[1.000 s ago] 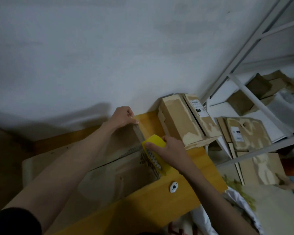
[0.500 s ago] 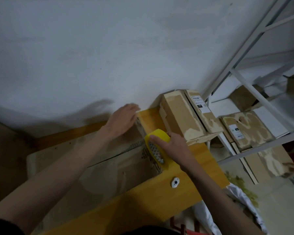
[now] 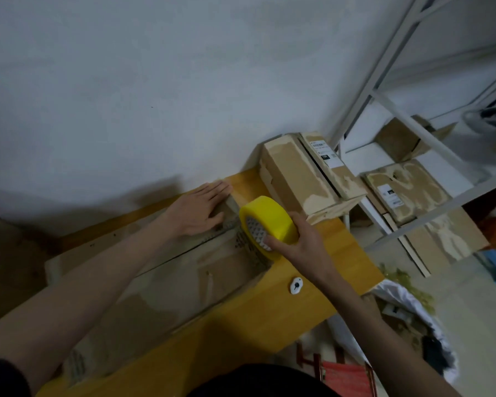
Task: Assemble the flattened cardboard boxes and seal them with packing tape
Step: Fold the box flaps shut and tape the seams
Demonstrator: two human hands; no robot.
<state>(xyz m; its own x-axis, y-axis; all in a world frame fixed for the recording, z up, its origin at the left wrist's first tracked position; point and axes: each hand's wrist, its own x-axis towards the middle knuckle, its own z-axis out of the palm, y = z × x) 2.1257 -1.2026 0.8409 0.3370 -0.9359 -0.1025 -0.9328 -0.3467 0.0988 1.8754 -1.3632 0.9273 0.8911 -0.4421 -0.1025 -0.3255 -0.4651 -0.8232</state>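
**Tape roll held at the far end of a cardboard box**

A grey wall (image 3: pixel 155 81) fills the far side of the scene, and a white metal shelf rack (image 3: pixel 430 144) stands at the right with cardboard boxes on its shelves. A yellow wooden table (image 3: pixel 269 313) runs from the near left to the far right. On it lies the large cardboard box (image 3: pixel 166 285), which covers most of the tabletop, its flaps meeting along a seam down the middle. At the far right corner of the table sit two smaller taped boxes (image 3: pixel 304 179), side by side and touching.

The left hand (image 3: pixel 198 210) lies flat, fingers stretched together, pressing on the far end of the large box beside the seam. The right hand (image 3: pixel 301 242) is clamped on a roll of yellow packing tape (image 3: pixel 269 222), thumb on its side face and fingers wrapped over the rim; the roll stands on edge at the far right end of the box, just right of the left hand.

A small white object (image 3: pixel 296 286) rests on the bare table near the right wrist.
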